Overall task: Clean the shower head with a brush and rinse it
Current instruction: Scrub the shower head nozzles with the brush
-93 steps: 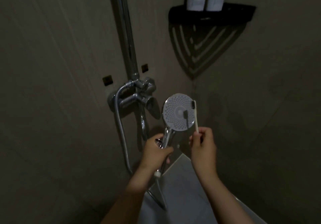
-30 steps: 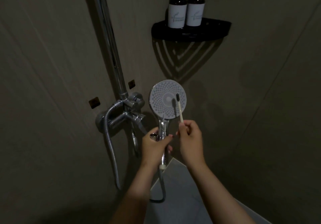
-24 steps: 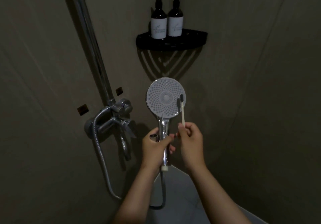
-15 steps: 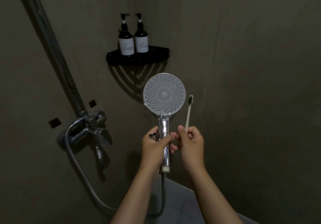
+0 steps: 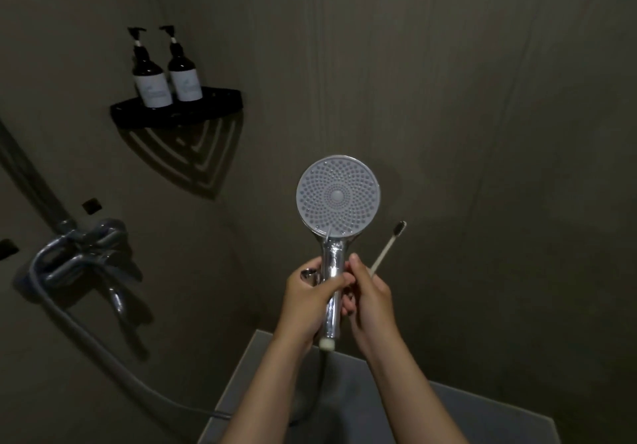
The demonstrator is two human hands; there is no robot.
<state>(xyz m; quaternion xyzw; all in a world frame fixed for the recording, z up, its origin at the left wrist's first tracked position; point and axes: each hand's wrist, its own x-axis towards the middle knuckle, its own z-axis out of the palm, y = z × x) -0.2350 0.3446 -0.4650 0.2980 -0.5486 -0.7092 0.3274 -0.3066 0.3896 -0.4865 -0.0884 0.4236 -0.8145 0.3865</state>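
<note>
Black shelf [image 5: 179,118], 2 likely soap bottles [image 5: 153,87]

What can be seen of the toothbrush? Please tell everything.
The toothbrush is slim, with a pale, plastic-looking handle and a small head of dark bristles. It tilts up and to the right, its lower end held in the right hand. Its bristles are apart from the shower head, lower right of it.

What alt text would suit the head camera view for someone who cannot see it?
In a dim shower corner, a left hand grips the handle of a round shower head facing the camera, while the right hand holds a toothbrush angled off to the right, clear of the nozzles. Two pump bottles stand on a black corner shelf.
</note>
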